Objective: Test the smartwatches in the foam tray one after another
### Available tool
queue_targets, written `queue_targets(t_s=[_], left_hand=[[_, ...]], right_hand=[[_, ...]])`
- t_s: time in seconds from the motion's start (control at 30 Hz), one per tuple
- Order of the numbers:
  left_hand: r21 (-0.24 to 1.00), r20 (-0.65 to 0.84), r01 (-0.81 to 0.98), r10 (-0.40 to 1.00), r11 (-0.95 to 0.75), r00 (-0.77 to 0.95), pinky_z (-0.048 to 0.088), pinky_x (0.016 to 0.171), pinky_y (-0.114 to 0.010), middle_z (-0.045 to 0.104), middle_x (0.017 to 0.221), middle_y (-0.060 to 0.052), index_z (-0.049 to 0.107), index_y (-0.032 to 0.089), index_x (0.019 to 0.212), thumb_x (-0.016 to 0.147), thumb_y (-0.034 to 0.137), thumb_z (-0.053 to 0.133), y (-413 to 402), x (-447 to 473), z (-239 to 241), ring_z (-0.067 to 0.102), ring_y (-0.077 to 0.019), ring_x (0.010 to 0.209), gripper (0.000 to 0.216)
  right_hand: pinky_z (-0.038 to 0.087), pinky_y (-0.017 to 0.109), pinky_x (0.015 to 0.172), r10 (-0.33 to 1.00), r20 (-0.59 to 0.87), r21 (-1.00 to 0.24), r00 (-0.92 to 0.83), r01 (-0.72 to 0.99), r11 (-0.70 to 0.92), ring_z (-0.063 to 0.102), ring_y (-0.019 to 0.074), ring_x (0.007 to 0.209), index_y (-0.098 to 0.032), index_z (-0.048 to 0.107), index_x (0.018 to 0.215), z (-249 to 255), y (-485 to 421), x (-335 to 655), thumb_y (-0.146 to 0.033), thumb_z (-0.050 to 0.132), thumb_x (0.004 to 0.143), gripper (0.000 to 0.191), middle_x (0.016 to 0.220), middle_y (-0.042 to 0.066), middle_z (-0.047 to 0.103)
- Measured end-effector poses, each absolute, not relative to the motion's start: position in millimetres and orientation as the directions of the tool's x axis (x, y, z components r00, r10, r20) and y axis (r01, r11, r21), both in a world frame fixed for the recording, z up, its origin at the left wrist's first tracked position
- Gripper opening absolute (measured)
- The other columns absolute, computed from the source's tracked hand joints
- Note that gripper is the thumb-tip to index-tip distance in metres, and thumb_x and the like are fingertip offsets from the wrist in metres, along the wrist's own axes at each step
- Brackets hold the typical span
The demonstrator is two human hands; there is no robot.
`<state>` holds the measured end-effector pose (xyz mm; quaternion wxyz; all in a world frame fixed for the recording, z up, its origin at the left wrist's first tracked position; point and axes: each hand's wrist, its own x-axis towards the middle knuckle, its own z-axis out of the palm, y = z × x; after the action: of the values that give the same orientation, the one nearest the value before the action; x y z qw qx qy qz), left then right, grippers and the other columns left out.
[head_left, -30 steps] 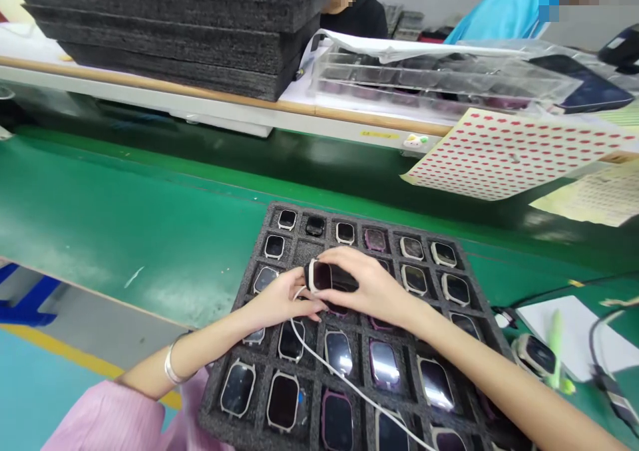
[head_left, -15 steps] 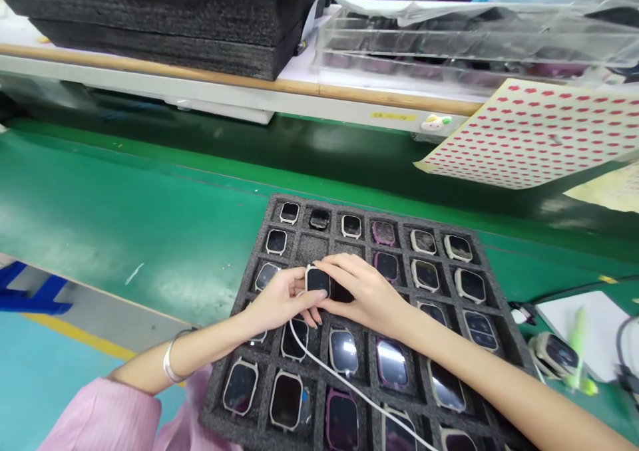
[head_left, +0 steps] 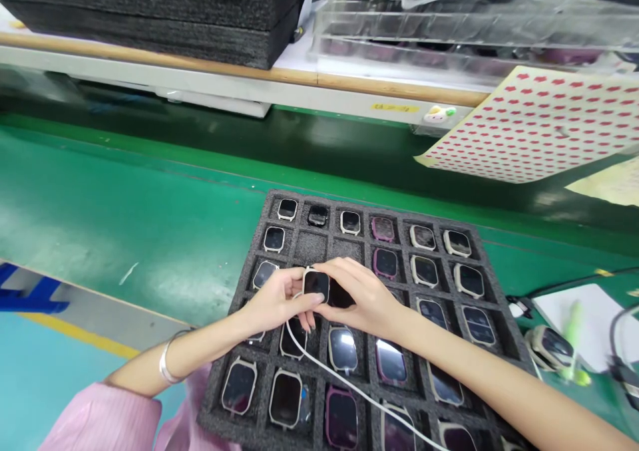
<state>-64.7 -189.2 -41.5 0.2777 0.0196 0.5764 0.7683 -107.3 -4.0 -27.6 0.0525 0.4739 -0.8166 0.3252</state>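
Note:
Between my two hands is a smartwatch body [head_left: 316,283] with a pale frame and dark screen, held above the foam tray. My left hand [head_left: 279,299] grips its left side, thumb across the lower screen corner. Fingers of my right hand [head_left: 360,293] close on its top and right edges. A white cable [head_left: 344,379] runs from under my left fingers down to the right; its end at the watch is hidden. Below lies the black foam tray [head_left: 312,246], its compartments holding several strapless watches with pale, black or purple frames, such as a purple one [head_left: 342,418].
Stacked black foam [head_left: 150,18] and clear plastic trays [head_left: 449,32] stand on the shelf beyond. A sheet of red stickers [head_left: 539,122] hangs from its edge. Right of the tray, another watch [head_left: 552,348], a green pen [head_left: 573,334] and a white pad [head_left: 594,318] lie on the green bench [head_left: 124,198].
The view has shifted slightly. Both hands keep nearly the same hold on the smartwatch, whose screen remains dark.

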Motion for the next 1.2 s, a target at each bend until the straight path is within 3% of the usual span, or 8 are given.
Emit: queue_targets(t_s=[0.77, 1.03, 1.2], left_hand=[[0.897, -0.316, -0.415, 0.435, -0.153, -0.843, 0.044, 0.039, -0.018, 0.059, 0.049, 0.002, 0.055, 0.012, 0.090, 0.075, 0.040, 0.069, -190.4, -65.7, -32.7, 0.054, -0.0096, 0.037, 0.035], [0.829, -0.326, -0.491, 0.483, -0.268, -0.813, 0.042, 0.033, -0.016, 0.064, 0.054, -0.002, 0.059, 0.011, 0.080, 0.075, 0.036, 0.070, -193.3, -68.6, -36.2, 0.056, -0.0103, 0.037, 0.028], [0.727, -0.293, -0.575, 0.588, -0.376, -0.754, 0.039, 0.031, -0.015, 0.072, 0.070, -0.014, 0.061, 0.008, 0.081, 0.074, 0.033, 0.069, -198.9, -71.9, -40.2, 0.057, -0.0104, 0.038, 0.027]], right_hand=[[0.052, 0.036, 0.071, -0.723, 0.359, -0.545, -0.590, -0.761, 0.351, 0.061, 0.0205, 0.078, -0.017, 0.053, 0.116, -30.2, -4.8, -105.9, -0.035, 0.064, 0.082, 0.039, 0.090, 0.008, 0.065], [0.053, 0.031, 0.068, -0.680, 0.309, -0.706, -0.665, -0.640, 0.305, 0.061, 0.0179, 0.074, -0.018, 0.057, 0.115, -27.8, -6.5, -106.1, -0.037, 0.069, 0.079, 0.043, 0.087, 0.006, 0.064], [0.052, 0.029, 0.065, -0.628, 0.179, -0.912, -0.757, -0.367, 0.183, 0.061, 0.0150, 0.072, -0.017, 0.067, 0.109, -21.8, -9.3, -110.5, -0.031, 0.060, 0.087, 0.026, 0.082, 0.004, 0.063]])
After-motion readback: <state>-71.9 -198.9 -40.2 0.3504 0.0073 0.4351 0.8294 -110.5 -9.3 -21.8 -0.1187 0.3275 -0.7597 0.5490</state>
